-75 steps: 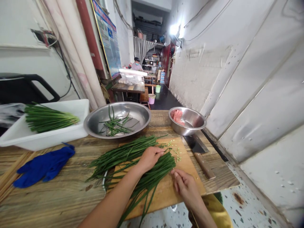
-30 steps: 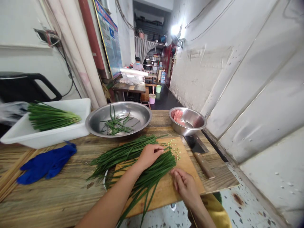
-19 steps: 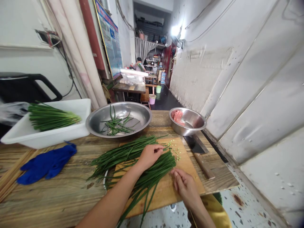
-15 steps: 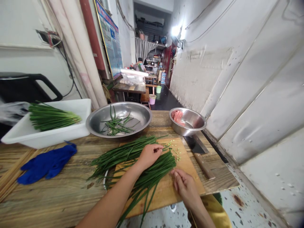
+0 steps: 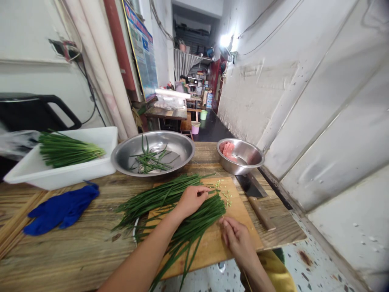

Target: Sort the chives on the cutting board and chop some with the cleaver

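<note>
On the wooden table point(image 5: 91, 255), a chopping board point(image 5: 243, 233) lies along the near edge, bearing two bundles of long green leaves. The far bundle point(image 5: 158, 196) reaches past the board's left edge onto the table; the near bundle point(image 5: 209, 213) has its trimmed-looking ends toward the right edge, and its loose tips hang over the board's near edge. The left hand point(image 5: 192, 201) lies over the leaves with bent fingers, thumb close to forefinger — whether they grip anything I cannot tell. The right hand point(image 5: 238, 237) is by those ends, thumb and forefinger pinching a thin pale strand point(image 5: 223, 217). Small pale bits point(image 5: 227, 195) are scattered at the board's far right corner. Beyond its right edge lies a cleaver point(image 5: 257, 207), near a small steel bowl point(image 5: 237, 167) at the table's far right corner. A wide steel basin point(image 5: 184, 160) stands at the far edge, and a blue glove point(image 5: 62, 209) lies toward the left.
</note>
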{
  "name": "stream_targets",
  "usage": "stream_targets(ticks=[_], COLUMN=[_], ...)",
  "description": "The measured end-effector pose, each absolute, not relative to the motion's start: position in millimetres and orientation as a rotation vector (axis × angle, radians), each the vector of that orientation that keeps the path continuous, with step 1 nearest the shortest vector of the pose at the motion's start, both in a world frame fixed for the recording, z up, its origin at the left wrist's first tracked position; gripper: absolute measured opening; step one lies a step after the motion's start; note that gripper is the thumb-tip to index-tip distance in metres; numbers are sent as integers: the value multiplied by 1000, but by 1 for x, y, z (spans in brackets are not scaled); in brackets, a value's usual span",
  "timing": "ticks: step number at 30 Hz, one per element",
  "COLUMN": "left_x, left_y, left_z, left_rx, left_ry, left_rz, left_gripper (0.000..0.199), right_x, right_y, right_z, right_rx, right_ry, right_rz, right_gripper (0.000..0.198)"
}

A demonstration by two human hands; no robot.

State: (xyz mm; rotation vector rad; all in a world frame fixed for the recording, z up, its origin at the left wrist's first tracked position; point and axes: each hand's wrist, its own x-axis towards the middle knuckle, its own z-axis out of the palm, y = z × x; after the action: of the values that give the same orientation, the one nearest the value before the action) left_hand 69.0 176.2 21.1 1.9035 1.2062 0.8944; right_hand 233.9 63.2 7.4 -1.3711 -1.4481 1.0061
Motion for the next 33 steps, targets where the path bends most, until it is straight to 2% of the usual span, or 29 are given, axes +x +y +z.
stream_targets(ticks=[11,21,27,33], left_x=[65,60,53,57], left_y=[179,175,179,182], left_z=[16,27,33,33], left_rx=[1919,2235,2236,2550], left_ry=[1131,955,1257,1361], left_rz=[913,867,985,585], left_gripper=[27,25,28,11], right_x=[234,235,235,235], right_y=[63,64,64,63], right_z=[8,2,2,4], right_rx=[-1379,-1371,-1371,-1363], right_ry=[-1444,-1436,-1429,-1442], right_rz=[1018,1015,1005,991], right_gripper=[43,44,44,41])
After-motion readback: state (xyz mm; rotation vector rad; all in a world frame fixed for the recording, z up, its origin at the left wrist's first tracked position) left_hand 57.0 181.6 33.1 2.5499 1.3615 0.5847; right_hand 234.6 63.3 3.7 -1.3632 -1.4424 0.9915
